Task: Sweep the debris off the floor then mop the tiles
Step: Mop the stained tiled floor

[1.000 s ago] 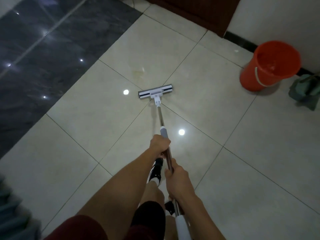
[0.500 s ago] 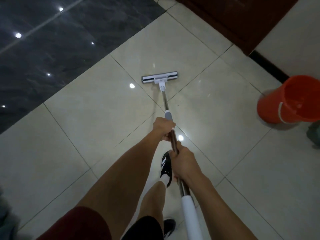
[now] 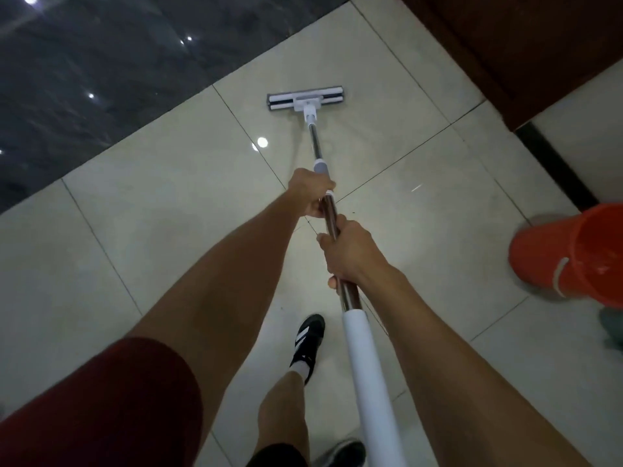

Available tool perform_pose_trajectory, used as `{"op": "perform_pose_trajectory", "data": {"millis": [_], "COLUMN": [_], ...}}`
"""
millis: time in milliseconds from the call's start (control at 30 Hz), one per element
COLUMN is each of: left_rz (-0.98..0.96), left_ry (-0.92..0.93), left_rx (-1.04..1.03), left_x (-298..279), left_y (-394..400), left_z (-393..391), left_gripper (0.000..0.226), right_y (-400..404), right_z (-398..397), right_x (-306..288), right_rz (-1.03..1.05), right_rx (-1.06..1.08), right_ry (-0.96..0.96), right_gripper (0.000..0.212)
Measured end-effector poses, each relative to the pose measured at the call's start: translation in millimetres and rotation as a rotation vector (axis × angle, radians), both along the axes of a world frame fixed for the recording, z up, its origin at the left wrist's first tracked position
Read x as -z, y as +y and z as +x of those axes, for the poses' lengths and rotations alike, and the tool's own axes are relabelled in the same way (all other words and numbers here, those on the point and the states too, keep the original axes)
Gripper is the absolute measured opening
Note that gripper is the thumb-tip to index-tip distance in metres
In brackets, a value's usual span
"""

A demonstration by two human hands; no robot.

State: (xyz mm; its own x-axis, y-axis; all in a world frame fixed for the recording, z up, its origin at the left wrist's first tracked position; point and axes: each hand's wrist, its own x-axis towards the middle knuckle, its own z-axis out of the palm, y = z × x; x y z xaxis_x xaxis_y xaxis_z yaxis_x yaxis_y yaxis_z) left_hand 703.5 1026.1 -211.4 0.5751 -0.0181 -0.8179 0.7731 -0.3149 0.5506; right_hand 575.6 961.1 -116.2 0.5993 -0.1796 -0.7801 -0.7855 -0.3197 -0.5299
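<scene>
Biggest thing here is the floor point(image 3: 161, 251), pale glossy tiles with a dark polished strip along the top left, and a brown door point(image 3: 505, 45) up in the top right corner. An orange bucket point(image 3: 569, 257) sits on the tiles at the right edge, well apart from the mop. The mop point(image 3: 318, 146) runs pretty much straight away from the person, long axis pointing up the view and leaning a touch left, with its flat head point(image 3: 306, 102) lying crosswise on a pale tile near the dark strip. So the head is out ahead of both hands, and any stroke is going to be a push or pull along that line. The left hand point(image 3: 312, 197) is the forward one, nearer the head, fingers wrapped tight round the pole just below the grey collar. The right hand point(image 3: 347, 252) grips the metal part just behind it, above the white sleeve, fingers curled round too. One black shoe point(image 3: 308, 338) is planted just left of the pole. Looks like the mopping part, with a few specks on the tile near the hands.
</scene>
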Motion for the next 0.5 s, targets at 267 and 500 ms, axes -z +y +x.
{"op": "perform_pose_trajectory", "data": {"millis": [267, 500], "left_rz": [0.018, 0.047], "left_ry": [0.070, 0.136], "left_rx": [-0.047, -0.175], "left_x": [-14, -26], "left_y": [-14, -42], "left_z": [-57, -186], "left_gripper": [0.023, 0.015], "right_y": [-27, -75], "right_z": [-53, -169], "right_x": [-13, -42], "right_rz": [0.040, 0.028], "right_rx": [-0.116, -0.373], "right_ry": [0.103, 0.117], "right_gripper": [0.042, 0.046]}}
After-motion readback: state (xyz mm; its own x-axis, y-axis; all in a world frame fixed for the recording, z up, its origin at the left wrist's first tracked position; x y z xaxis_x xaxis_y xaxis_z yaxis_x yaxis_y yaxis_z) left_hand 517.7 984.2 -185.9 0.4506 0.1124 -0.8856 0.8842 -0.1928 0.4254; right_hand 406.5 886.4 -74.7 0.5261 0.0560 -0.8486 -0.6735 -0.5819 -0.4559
